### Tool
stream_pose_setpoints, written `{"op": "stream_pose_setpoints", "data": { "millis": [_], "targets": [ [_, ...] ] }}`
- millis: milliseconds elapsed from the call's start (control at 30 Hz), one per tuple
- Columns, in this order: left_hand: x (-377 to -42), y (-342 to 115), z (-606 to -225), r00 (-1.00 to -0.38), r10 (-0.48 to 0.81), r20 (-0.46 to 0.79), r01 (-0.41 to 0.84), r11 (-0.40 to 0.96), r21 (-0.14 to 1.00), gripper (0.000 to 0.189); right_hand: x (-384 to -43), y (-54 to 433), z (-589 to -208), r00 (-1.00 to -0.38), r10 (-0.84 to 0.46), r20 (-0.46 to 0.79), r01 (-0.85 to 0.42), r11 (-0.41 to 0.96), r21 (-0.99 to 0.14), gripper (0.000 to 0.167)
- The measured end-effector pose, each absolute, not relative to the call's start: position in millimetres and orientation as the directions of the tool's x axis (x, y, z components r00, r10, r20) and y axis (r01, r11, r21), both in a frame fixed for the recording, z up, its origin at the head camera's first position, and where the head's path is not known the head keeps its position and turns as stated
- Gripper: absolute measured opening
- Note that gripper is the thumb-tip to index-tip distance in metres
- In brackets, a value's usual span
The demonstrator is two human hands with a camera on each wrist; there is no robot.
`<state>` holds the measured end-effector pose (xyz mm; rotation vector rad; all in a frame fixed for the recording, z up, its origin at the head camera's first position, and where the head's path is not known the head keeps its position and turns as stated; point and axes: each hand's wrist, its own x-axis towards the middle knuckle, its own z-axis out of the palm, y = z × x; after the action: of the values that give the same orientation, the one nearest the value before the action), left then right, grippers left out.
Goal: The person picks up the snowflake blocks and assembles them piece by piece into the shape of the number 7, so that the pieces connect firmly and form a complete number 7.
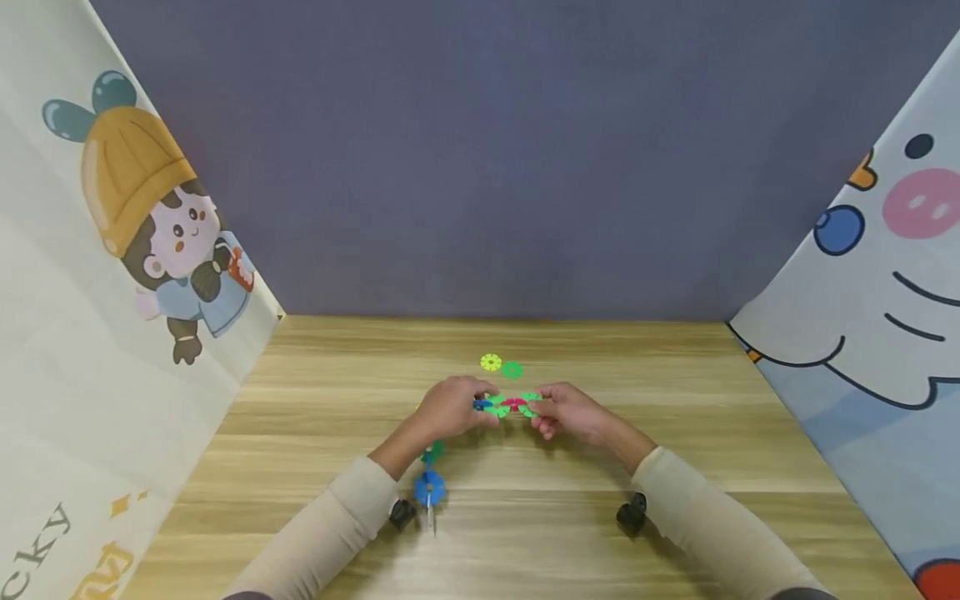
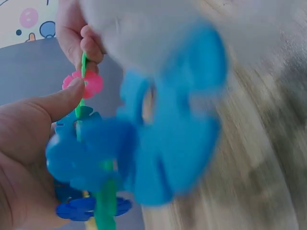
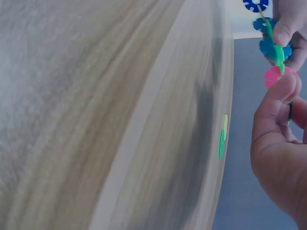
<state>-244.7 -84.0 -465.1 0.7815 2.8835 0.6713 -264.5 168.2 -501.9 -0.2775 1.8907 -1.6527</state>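
Note:
A chain of slotted plastic snowflake discs stretches between both hands over the table. My left hand [image 1: 448, 407] grips it near its blue and green discs, thumb laid along it in the left wrist view. At the chain's right end my right hand [image 1: 573, 412] pinches a green disc [image 1: 530, 398], largely covered by the fingers in the right wrist view. A pink disc [image 2: 96, 83] sits between the hands, joined to green discs on both sides. Past my left wrist, the chain's other part hangs down, with a large light-blue disc [image 1: 429, 487] toward the person.
A loose yellow disc [image 1: 491, 362] and a loose green disc [image 1: 512, 370] lie on the wooden table [image 1: 600, 350] beyond the hands. A grey panel [image 1: 480, 167] rises at the back, and printed cartoon panels flank both sides. Dark wrist devices [image 1: 632, 514] hang under the sleeves.

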Motion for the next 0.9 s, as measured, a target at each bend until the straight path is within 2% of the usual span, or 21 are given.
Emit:
{"op": "stream_pose_setpoints", "data": {
  "millis": [267, 533, 667, 800, 900],
  "targets": [
    [-241, -75, -464, -0.87, 0.493, 0.018, 0.464, 0.804, 0.373, 0.053, -262, 165, -500, -0.781, -0.536, -0.32, 0.276, 0.163, -0.947, 0.013],
    [-241, -71, -464, -0.873, 0.487, 0.019, 0.462, 0.813, 0.354, 0.052, -262, 162, -504, -0.775, -0.542, -0.325, 0.291, 0.151, -0.945, 0.011],
    [-240, -71, -467, -0.864, 0.5, 0.064, 0.489, 0.802, 0.344, 0.046, -263, 161, -505, -0.777, -0.543, -0.32, 0.287, 0.147, -0.947, 0.01],
    [-239, -72, -466, -0.859, 0.501, 0.11, 0.507, 0.796, 0.332, 0.037, -263, 158, -505, -0.807, -0.503, -0.309, 0.234, 0.208, -0.95, 0.011],
    [-239, -74, -465, -0.862, 0.497, 0.099, 0.5, 0.8, 0.33, 0.036, -265, 158, -505, -0.826, -0.48, -0.294, 0.171, 0.284, -0.943, 0.013]
  ]
}}
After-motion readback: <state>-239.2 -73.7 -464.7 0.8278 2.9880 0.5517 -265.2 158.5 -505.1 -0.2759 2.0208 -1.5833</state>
